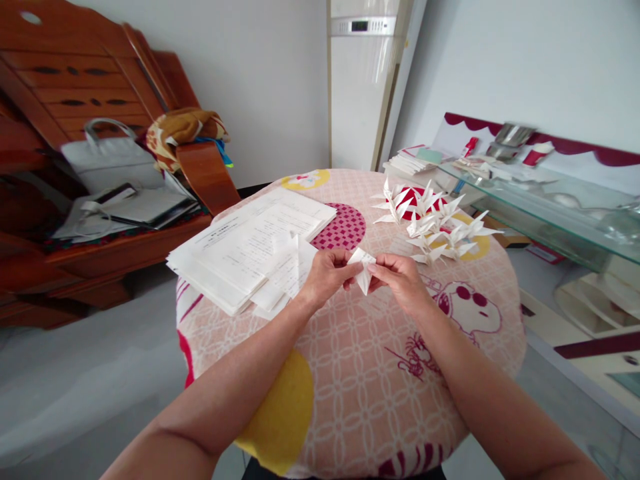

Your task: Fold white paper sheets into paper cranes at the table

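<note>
Between my two hands, over the middle of the round table, is a small folded piece of white paper with print on it, narrowing to a point at the bottom. My left hand pinches its left side between thumb and fingers. The right side is gripped by my right hand, thumb in front. Beyond my right hand lies a group of several white paper cranes. Left of my left hand are a stack of printed sheets and some smaller cut pieces of paper.
A patterned pink cloth covers the table. At right stands a glass shelf unit with cups and papers. A wooden bench holding a grey bag is at left. A tall white air conditioner stands behind.
</note>
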`<state>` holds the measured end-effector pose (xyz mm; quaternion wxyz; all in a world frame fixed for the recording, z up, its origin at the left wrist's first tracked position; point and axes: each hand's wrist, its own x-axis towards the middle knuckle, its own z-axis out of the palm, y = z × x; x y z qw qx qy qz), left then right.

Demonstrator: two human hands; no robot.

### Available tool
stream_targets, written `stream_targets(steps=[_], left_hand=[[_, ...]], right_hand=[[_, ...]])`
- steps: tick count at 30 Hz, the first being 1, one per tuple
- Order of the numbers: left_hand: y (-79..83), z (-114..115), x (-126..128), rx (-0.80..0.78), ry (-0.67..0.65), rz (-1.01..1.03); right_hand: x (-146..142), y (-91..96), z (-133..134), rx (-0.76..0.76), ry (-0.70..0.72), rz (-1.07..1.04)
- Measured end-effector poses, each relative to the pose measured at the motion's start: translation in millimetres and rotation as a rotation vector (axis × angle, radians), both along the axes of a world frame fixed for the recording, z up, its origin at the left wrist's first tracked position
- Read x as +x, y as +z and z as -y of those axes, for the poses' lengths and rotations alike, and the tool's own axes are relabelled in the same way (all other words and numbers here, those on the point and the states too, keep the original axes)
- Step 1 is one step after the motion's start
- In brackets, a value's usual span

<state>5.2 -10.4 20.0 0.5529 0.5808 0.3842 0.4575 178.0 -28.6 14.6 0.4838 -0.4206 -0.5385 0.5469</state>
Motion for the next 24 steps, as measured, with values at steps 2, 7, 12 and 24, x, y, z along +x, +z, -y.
stream_targets(steps=[2,7,12,24], left_hand=[[0.1,0.0,-0.1,-0.006,-0.018,0.013],[-0.7,-0.3,-0.2,-0.028,-0.035,0.039],[-0.2,-0.2,0.6,-0.045,-0.043,0.051],[-8.6,-4.7,2.8,0.009,0.000,-0.026]], right_hand=[[0.3,-1.1,-0.4,0.000,-0.009,-0.004],[0.3,-1.8,-0.7,-0.005,-0.016,-0.009],[1.4,-2.0,-0.6,-0.012,-0.010,0.002],[-1.7,-0.4,1.2,-0.057,0.010,0.012]])
